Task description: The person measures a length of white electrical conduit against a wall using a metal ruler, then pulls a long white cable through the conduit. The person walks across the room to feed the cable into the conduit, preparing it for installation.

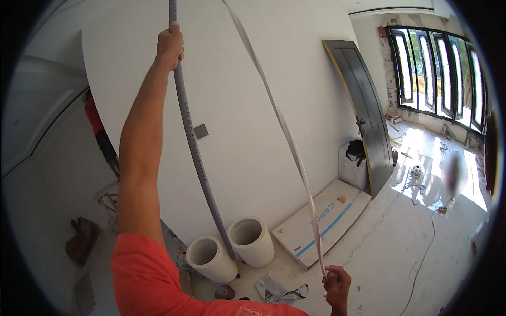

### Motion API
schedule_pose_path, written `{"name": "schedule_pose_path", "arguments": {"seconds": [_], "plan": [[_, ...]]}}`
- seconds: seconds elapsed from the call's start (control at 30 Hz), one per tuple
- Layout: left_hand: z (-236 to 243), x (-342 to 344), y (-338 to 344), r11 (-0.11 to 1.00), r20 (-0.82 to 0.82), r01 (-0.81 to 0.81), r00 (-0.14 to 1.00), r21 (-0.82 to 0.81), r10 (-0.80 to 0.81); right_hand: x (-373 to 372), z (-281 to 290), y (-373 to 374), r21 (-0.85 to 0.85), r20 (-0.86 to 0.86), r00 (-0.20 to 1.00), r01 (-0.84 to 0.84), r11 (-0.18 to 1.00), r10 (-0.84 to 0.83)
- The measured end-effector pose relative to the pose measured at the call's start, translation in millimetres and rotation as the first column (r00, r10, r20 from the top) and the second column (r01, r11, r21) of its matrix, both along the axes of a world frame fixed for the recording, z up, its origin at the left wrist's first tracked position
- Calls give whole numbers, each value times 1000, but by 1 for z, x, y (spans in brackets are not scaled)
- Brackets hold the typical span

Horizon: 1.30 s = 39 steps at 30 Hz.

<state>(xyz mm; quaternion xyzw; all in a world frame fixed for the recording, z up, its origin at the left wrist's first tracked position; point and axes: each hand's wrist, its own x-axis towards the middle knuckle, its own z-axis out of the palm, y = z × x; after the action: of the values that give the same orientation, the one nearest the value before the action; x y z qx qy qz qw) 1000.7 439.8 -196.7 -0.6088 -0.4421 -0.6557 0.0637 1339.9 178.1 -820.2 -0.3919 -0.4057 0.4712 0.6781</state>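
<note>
The left hand (170, 45) is raised high against the wall (253, 105), closed around a pipe (192, 142) that runs down to the floor (379, 242) between two pots (232, 247). The right hand (337, 284) is low, pinching a strip (287, 137) that rises to the right of the pipe. A flat box (321, 221) lies right of the pots, a door (363, 110) leaning against the wall behind it, windows (437, 73) far right.
</note>
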Motion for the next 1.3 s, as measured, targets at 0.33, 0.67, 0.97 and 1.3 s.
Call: {"name": "schedule_pose_path", "arguments": {"seconds": [0.33, 0.67, 0.97, 1.3], "plan": [[10, 10, -11, 1000, 2, 8, 1000, 19, -8, -6, 20, -13, 553, 557, 766, -55, 831, -320], [9, 10, -12, 1000, 15, -16, 1000, 8, 16, 2, -8, -10, 151, -60, 983, 179, 972, -171], [10, 17, -14, 1000, 0, -20, 1000, 18, 20, 10, 14, 3, 308, 284, 787, 466, 829, -548], [18, 23, -19, 999, -7, 6, 1000, 41, -6, 21, -7, -5, 224, 59, 998, -50, 973, 38]]}}
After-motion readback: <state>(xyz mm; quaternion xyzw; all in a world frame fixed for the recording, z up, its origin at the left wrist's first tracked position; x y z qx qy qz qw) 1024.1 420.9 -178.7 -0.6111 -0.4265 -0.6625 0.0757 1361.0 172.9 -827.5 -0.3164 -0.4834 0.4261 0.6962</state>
